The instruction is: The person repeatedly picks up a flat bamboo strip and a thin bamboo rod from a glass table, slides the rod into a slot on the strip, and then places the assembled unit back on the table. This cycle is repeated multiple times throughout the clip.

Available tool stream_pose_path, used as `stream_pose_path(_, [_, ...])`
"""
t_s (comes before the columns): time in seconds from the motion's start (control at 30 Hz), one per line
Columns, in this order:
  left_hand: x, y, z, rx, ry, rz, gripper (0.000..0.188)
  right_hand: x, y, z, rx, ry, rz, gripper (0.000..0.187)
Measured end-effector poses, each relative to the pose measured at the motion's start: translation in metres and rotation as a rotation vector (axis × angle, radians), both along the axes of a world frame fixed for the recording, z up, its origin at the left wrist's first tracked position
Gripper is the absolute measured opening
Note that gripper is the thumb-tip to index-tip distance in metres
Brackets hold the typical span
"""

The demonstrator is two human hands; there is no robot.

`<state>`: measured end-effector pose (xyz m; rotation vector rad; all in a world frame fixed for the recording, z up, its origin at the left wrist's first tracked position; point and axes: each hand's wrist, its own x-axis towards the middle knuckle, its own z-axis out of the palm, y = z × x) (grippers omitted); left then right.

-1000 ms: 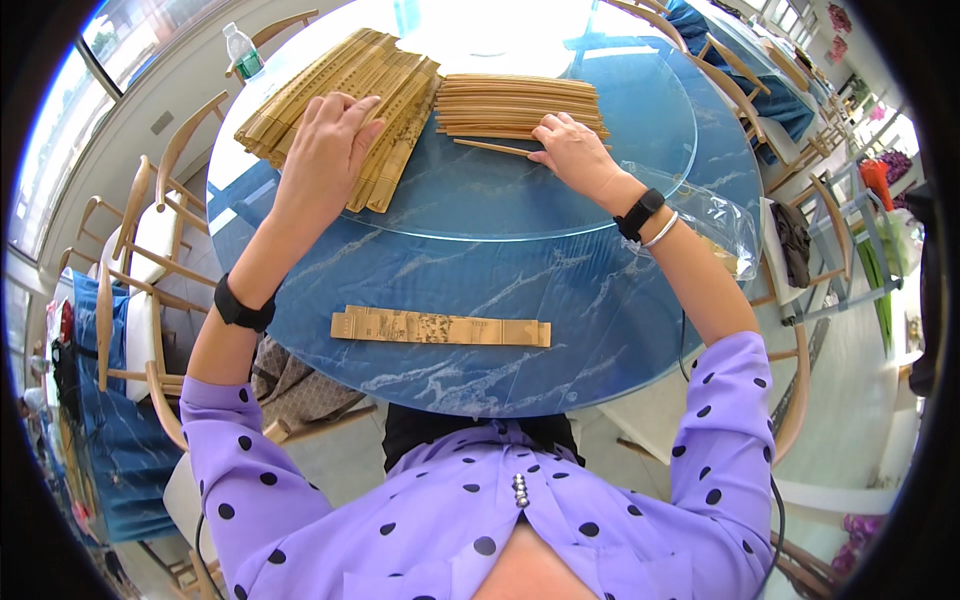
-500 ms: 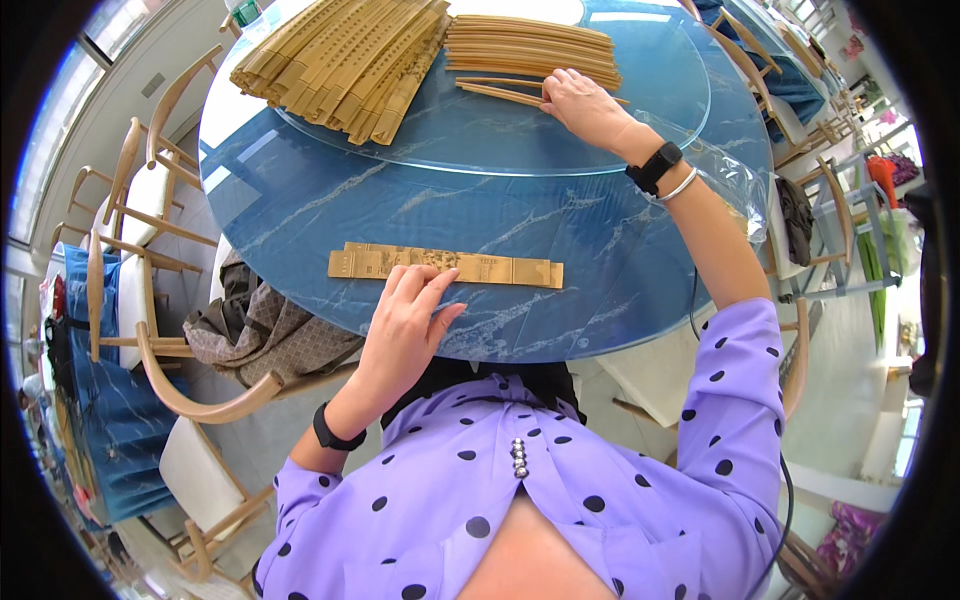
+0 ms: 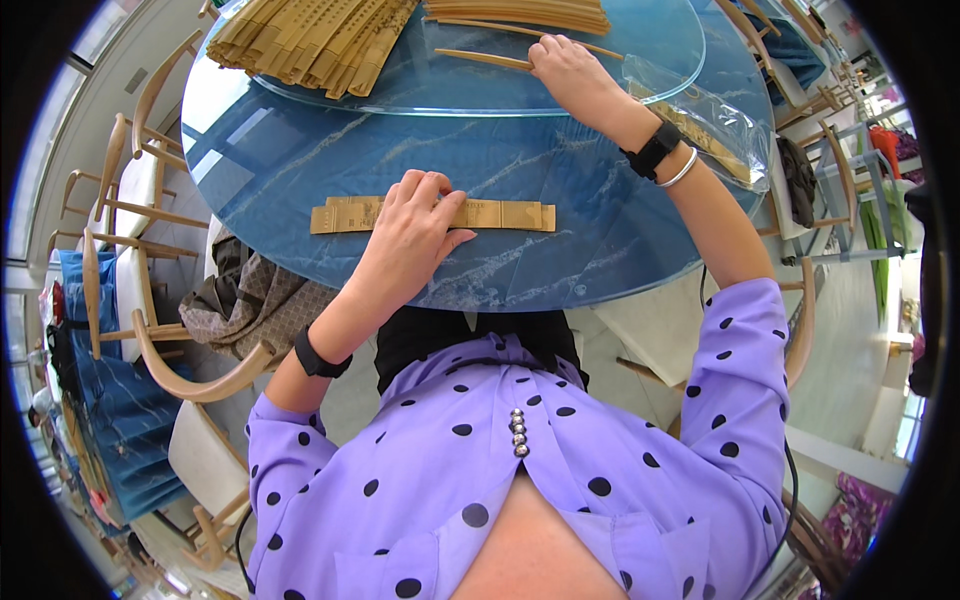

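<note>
A flat gold paper chopstick sleeve [image 3: 515, 215] lies crosswise near the front of the blue table. My left hand [image 3: 412, 222] is on its middle, fingers curled over the far edge and thumb at the near side. Farther off, my right hand [image 3: 575, 80] pinches the right end of a pale wooden chopstick [image 3: 485, 58] by the glass turntable's near part. Another chopstick [image 3: 500, 28] lies just behind it. Beyond is a stack of chopsticks [image 3: 540, 12], cut off by the top edge. A fanned pile of gold sleeves [image 3: 310, 45] sits to its left.
The round glass turntable [image 3: 600, 85] rests on the marbled blue table [image 3: 300, 150]. A clear plastic bag [image 3: 735, 140] with gold sleeves lies right of my right wrist. A patterned bag [image 3: 260, 305] is on a wooden chair [image 3: 200, 385] at left.
My right hand has drawn one chopstick away from the one behind it. My left fingers have curled further over the sleeve. The view has shifted, so the table sits higher.
</note>
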<state>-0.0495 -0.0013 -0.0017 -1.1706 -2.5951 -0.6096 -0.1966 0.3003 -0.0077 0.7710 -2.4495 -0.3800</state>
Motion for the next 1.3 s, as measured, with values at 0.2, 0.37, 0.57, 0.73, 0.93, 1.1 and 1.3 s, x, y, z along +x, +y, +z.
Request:
stream_pose_path(0.2, [-0.003,-0.002,-0.009,0.027,0.034,-0.007,0.035,0.075,-0.023,0.042,-0.371,-0.186,0.157,0.01])
stream_pose_path(0.37, [0.01,-0.008,0.005,0.648,-0.147,0.254,0.023,0.154,-0.036,0.057,-0.636,-0.544,0.18,0.013])
stream_pose_path(0.57, [0.019,0.014,0.011,0.77,-0.525,-0.091,0.043,0.19,-0.046,0.043,-0.551,-0.539,0.198,0.035])
stream_pose_path(0.73, [0.021,0.015,0.017,0.605,-0.674,-0.131,0.044,0.193,-0.04,0.039,-0.508,-0.515,0.145,0.039])
stream_pose_path(0.93, [-0.006,0.001,0.037,0.15,-0.219,-0.032,0.044,0.195,-0.014,0.047,-0.67,-0.631,-0.229,0.048])
stream_pose_path(1.1, [-0.025,0.016,0.013,-0.108,-0.117,-0.2,0.042,0.194,-0.011,0.044,-0.977,-0.893,-0.262,0.043])
stream_pose_path(1.3, [-0.03,0.024,0.005,-0.183,-0.024,-0.236,0.032,0.192,-0.017,0.045,-0.995,-1.006,-0.318,0.028])
